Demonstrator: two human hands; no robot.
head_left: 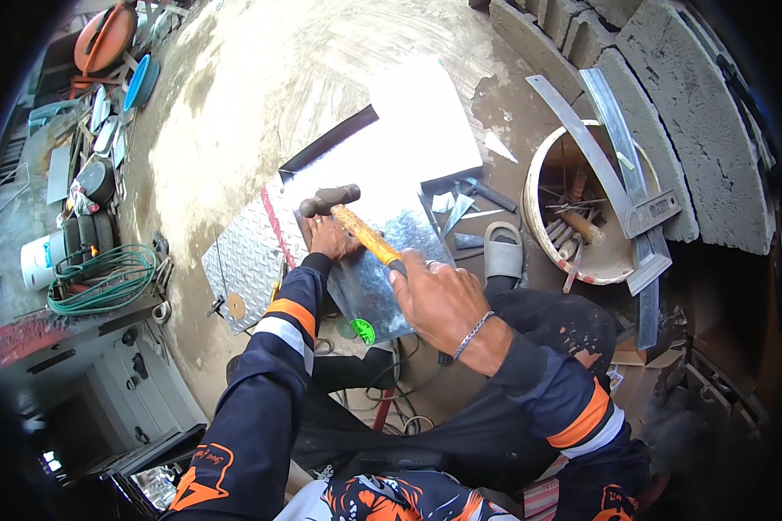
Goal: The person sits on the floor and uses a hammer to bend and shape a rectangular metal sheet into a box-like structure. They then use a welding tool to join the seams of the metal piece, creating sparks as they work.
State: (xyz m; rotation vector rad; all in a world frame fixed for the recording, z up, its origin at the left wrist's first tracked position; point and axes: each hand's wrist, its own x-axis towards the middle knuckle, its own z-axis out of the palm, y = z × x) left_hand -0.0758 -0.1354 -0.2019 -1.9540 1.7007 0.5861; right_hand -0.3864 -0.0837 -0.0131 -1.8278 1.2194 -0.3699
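Note:
My right hand is closed around the black grip of a hammer with a yellow handle. The hammer's dark, rusty head hangs over the fingers of my left hand and partly hides them. That left hand is closed at the left edge of a shiny piece of sheet metal with upturned, folded sides. Glare whitens the sheet's far part, and a round green sticker marks its near end. Beneath its left side, a diamond-patterned metal plate with a red stripe sticks out.
At the right, a round tub holds wooden-handled tools, with metal strips and a square across its rim. Concrete blocks lean behind it. Metal offcuts lie beside a sandal. A coiled green hose sits left.

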